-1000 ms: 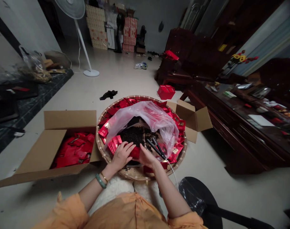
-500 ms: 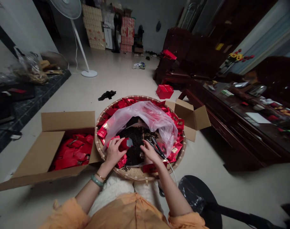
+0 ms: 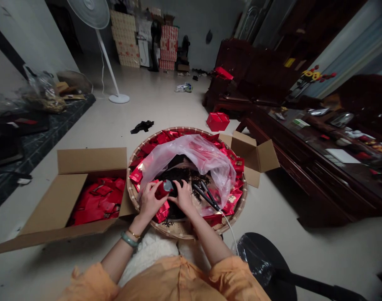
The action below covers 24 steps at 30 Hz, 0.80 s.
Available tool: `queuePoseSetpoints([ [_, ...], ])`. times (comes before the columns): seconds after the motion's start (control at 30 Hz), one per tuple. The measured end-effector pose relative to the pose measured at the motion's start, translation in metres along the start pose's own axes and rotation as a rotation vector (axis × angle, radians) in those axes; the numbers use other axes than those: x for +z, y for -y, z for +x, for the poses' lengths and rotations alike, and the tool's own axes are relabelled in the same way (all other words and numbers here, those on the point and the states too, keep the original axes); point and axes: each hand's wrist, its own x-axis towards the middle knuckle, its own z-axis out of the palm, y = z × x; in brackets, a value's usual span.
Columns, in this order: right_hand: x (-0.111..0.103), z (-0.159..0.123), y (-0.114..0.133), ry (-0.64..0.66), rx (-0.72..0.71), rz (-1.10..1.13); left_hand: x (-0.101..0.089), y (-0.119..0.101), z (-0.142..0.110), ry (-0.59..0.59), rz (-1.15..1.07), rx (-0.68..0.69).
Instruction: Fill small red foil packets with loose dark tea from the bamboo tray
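Observation:
My left hand (image 3: 149, 202) grips a red foil packet (image 3: 162, 189) with a silvery inner side showing at its mouth, above the tea. My right hand (image 3: 183, 197) is bunched against that packet's far side, and whatever its fingers hold is hidden. Dark loose tea leaves (image 3: 181, 177) lie in a round bamboo tray (image 3: 178, 231), partly under a clear pinkish plastic bag (image 3: 191, 156). Several red packets (image 3: 233, 200) line the tray's edge. A black tong-like tool (image 3: 205, 195) with a white cord lies just right of my right hand.
An open cardboard box (image 3: 90, 161) filled with red packets stands left of the tray, and another box flap (image 3: 249, 152) rises behind it. A dark wooden table (image 3: 303, 167) runs along the right. A round black stool seat (image 3: 262, 261) sits at lower right.
My right hand has moved left from the black tool to the red packet. My left hand still holds the packet, and the tray and bag stay in place.

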Motion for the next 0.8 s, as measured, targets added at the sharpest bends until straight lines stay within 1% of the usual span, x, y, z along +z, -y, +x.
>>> queuePoseSetpoints([
  [0.2,-0.001,-0.003,-0.01,-0.055,-0.01,0.148,0.003,-0.002,0.001,0.017,-0.047,-0.027],
  [0.33,-0.005,-0.002,-0.013,-0.032,0.007,0.296,0.005,-0.008,0.003,0.016,-0.052,-0.052],
  [0.4,-0.009,0.0,-0.016,-0.033,0.077,0.446,0.006,-0.01,0.003,-0.003,-0.009,-0.045],
  [0.43,-0.011,0.001,-0.018,-0.038,0.148,0.573,0.006,-0.01,0.003,-0.011,0.022,-0.032],
  [0.53,-0.015,0.004,-0.024,-0.037,0.421,1.014,0.009,-0.009,-0.001,-0.003,0.109,0.05],
  [0.6,-0.018,0.004,-0.028,-0.01,0.54,1.192,0.011,-0.008,-0.003,0.01,0.134,0.103],
  [0.7,-0.024,0.004,-0.032,0.033,0.579,1.296,0.015,-0.007,-0.005,0.021,0.121,0.151],
  [0.8,-0.033,0.005,-0.031,0.128,0.645,1.571,0.019,-0.005,-0.005,0.036,0.111,0.177],
])
